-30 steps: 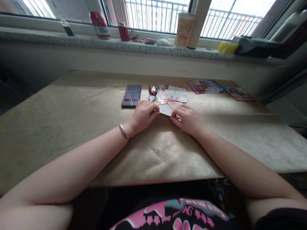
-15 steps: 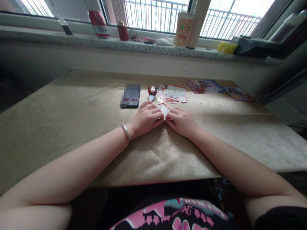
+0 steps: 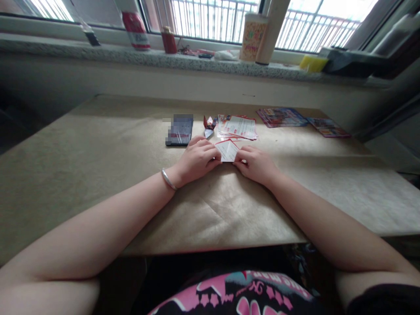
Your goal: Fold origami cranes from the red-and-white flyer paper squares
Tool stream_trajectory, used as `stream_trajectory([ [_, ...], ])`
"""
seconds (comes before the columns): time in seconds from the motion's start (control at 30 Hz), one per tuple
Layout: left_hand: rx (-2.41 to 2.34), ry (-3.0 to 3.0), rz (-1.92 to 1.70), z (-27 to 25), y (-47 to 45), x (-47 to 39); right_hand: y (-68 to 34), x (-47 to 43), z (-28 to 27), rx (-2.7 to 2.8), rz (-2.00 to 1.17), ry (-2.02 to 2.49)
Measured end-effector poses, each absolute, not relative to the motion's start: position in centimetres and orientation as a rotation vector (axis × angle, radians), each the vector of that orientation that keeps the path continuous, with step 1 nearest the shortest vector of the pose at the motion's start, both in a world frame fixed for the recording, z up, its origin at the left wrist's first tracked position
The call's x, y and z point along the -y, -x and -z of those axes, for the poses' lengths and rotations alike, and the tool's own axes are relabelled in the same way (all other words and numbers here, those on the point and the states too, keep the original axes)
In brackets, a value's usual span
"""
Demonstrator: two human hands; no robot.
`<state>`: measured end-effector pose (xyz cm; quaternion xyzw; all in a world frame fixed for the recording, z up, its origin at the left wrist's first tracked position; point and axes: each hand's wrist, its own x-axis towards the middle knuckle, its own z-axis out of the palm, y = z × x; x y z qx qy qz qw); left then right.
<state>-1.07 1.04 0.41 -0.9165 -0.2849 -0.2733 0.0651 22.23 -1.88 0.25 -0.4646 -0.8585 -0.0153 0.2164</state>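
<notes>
The white paper folded to a peak point(image 3: 227, 152), its sloping far edges trimmed in red, sits at or just above the smooth, faintly creased beige table covering point(image 3: 98, 175); whether it touches is unclear. Faint lines of print cross it, too small to read. The left hand point(image 3: 204, 155), with a polished silver-coloured bangle point(image 3: 168, 179) at its wrist, pinches the folded paper's left corner; the right hand point(image 3: 257, 161) pinches its right corner, the hands apart with paper between. Just beyond the folded paper lies a loose stack of white, red-bordered printed sheets point(image 3: 238, 127); beyond and left stands a small, pointed red-and-white folded paper figure point(image 3: 209, 127), then a flat, dark, glossy rectangular object point(image 3: 181, 131), partly pixelated. Well right of and beyond it lie two groups of colourful printed cards point(image 3: 282, 117) point(image 3: 329, 127). Farthest beyond, a speckled stone sill point(image 3: 197, 64) bears a red-and-white can point(image 3: 136, 31), its pale script illegible.
</notes>
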Motion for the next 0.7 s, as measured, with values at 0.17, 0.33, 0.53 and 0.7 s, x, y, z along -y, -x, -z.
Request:
stream_trajectory([
  [0.17, 0.89, 2.812, 0.845, -0.3, 1.0, -1.2, -22.7, 1.7, -0.2, 2.332, -0.043, 1.305],
  [0.33, 0.958, 2.824, 0.931, -0.2, 1.2, -1.4, -23.4, 1.5, -0.1, 2.29, -0.067, 1.317],
  [0.53, 1.121, 2.862, 1.027, 0.0, 1.5, -2.0, -24.0, 1.0, 0.0, 2.25, -0.12, 1.371],
  [0.7, 1.243, 2.869, 1.215, 0.2, 1.9, -2.5, -24.7, 0.6, 0.1, 2.195, -0.137, 1.42],
])
